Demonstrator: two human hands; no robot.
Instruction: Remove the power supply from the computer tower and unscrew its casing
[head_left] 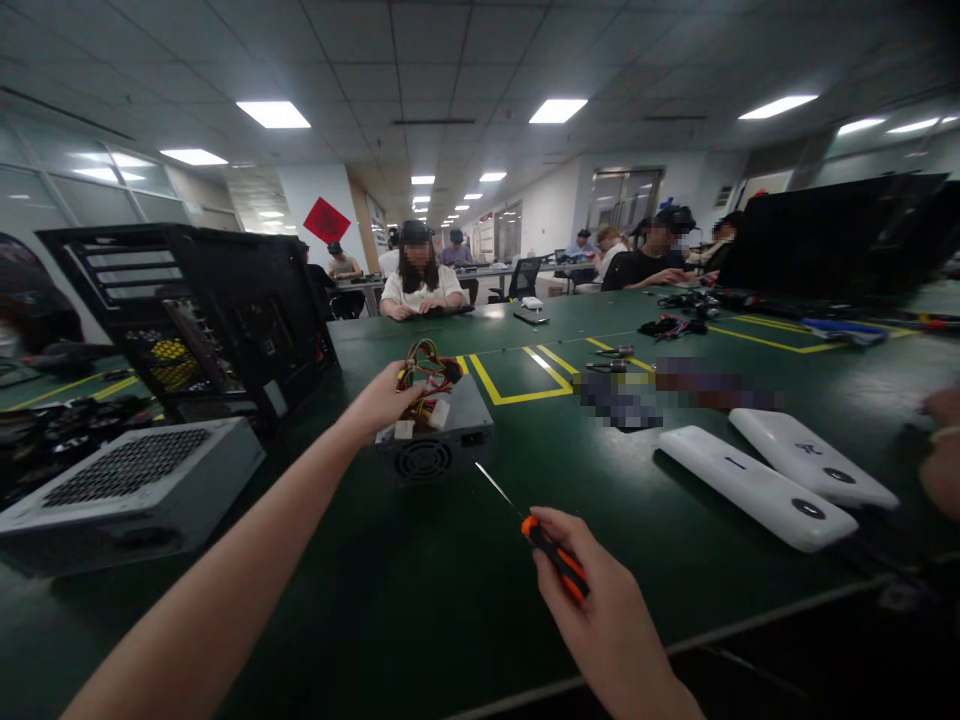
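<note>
My left hand (381,402) is closed around the bundle of coloured cables (426,372) on top of a grey computer power supply (474,412). Its fan grille and power socket face me, and some of my left fingers are hidden behind the cables. In my right hand (611,600) is a screwdriver with an orange and black handle (553,552). The screwdriver's tip points up and left, close to the power supply's lower right corner. Whether the tip touches the metal, I cannot tell.
On the left stand an open black computer case (247,310) and a second power supply (202,480). Two white power banks (757,485) lie on the green table (420,620) at right. Dark cables (673,327) lie farther back; a co-worker (422,285) sits opposite.
</note>
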